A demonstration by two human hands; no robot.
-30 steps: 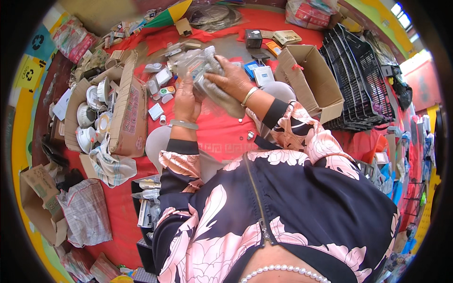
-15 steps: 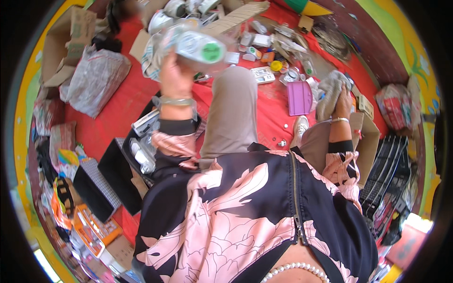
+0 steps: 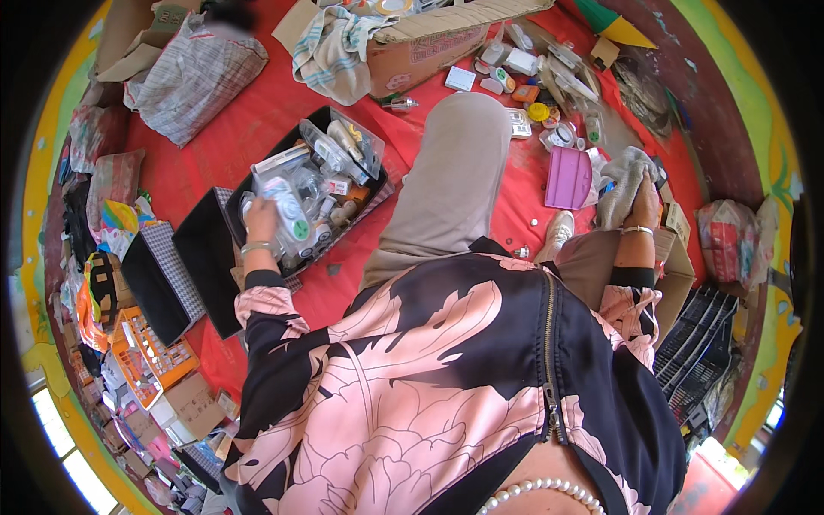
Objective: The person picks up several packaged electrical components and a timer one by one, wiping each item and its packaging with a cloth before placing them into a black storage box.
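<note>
On the left, my left hand is closed on a clear plastic pack with white contents and a round green sticker. It is at the near left side of a black storage box, over the box's contents. Inside lie several small packaged items, a clear wrapped piece among them. On the right, my right hand is wrapped round a grey cloth, its fingers partly hidden in the folds.
A large cardboard box with a striped towel over its edge stands ahead. Small packages and a purple plastic case lie on the red floor covering. Black boxes, an orange basket and a checked bag are at left.
My left hand has moved down and left with the clear plastic pack, from near the large cardboard box to the black storage box. My right hand stays on the grey cloth.
</note>
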